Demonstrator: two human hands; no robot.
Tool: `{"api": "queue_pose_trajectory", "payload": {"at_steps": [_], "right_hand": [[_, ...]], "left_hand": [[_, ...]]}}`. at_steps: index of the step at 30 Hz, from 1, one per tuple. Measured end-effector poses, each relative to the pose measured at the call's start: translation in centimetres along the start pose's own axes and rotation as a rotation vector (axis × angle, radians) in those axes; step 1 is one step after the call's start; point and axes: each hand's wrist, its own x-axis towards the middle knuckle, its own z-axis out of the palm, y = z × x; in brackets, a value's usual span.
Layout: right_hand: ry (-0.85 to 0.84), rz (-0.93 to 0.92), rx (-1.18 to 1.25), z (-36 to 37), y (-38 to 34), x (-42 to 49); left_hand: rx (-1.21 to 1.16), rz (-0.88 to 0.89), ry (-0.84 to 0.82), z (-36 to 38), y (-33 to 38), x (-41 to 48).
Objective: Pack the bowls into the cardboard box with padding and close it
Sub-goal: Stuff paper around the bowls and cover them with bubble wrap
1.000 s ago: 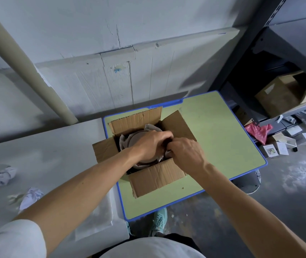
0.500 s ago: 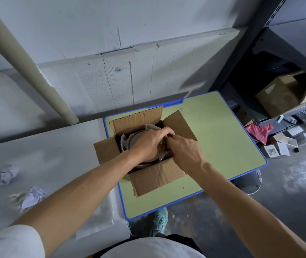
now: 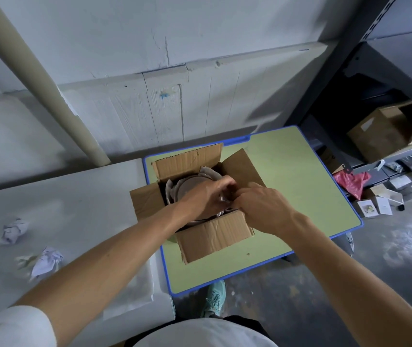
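- green table [image 3: 287, 186], centre right of frame, carries the cardboard box [image 3: 212, 234] within easy reach.
- box flaps are splayed outward so the opening is free for packing.
- a brown bowl [image 3: 189, 186] sits inside, with paper padding [image 3: 208, 171] around its far rim to cushion it.
- left hand [image 3: 207, 196] and right hand [image 3: 262, 209] meet at the bowl's right edge, fingers curled tight. i cannot tell whether they pinch padding or rim, though tucking seems likely.
- spare crumpled paper [image 3: 45, 261] lies at lower left.

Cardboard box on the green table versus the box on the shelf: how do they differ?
The table box has its flaps spread, showing a bowl and paper padding; the shelf box shows no contents. The shelf box bears a white label; the table box shows none. Both are plain brown cardboard.
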Motion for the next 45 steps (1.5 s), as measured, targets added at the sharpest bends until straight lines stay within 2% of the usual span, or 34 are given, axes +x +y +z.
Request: {"api": "queue_pose_trajectory", "payload": {"at_steps": [4, 6, 8, 11, 15, 22, 28, 32, 36, 40, 45], "right_hand": [[-0.137, -0.058, 0.013, -0.4, 1.0, -0.5], [-0.185, -0.067, 0.002, -0.4, 0.9, 0.0], [-0.177, -0.077, -0.049, -0.5, 0.8, 0.4], [-0.144, -0.086, -0.119, -0.7, 0.7, 0.4], [-0.114, -0.120, -0.162, -1.7, 0.5, 0.4], [-0.140, -0.169, -0.295, -1.2, -0.3, 1.0], [-0.210, -0.154, -0.368, -1.7, -1.3, 2.6], [-0.215, -0.181, -0.323, -1.8, -0.8, 2.9], [-0.150, -0.263, -0.347, -1.7, 0.3, 2.0], [0.000, -0.428, -0.338, -0.4, 0.7, 2.3], [-0.175, -0.472, -0.359, 0.5, 1.6, 3.3]], "left_hand": [[-0.093, 0.029, 0.008, 1.0, -0.2, -0.3], [-0.080, -0.031, 0.006, 1.0, -0.2, 0.1], [-0.047, -0.049, 0.038, 1.0, 0.0, 0.2], [-0.070, 0.041, 0.092, 1.4, 0.4, -0.5], [-0.184, 0.100, 0.181, 2.0, 0.3, -1.4], [-0.155, 0.029, 0.276, 2.8, -0.7, -0.7], [-0.196, -0.053, 0.258, 2.8, -0.5, -1.0], [-0.191, -0.154, 0.196, 2.2, 0.0, -0.9], [-0.032, -0.128, 0.134, 2.1, 0.2, -0.5], [0.022, -0.161, 0.164, 2.2, 0.3, 0.1], [-0.145, -0.152, 0.252, 2.7, 0.0, -0.4]]}}
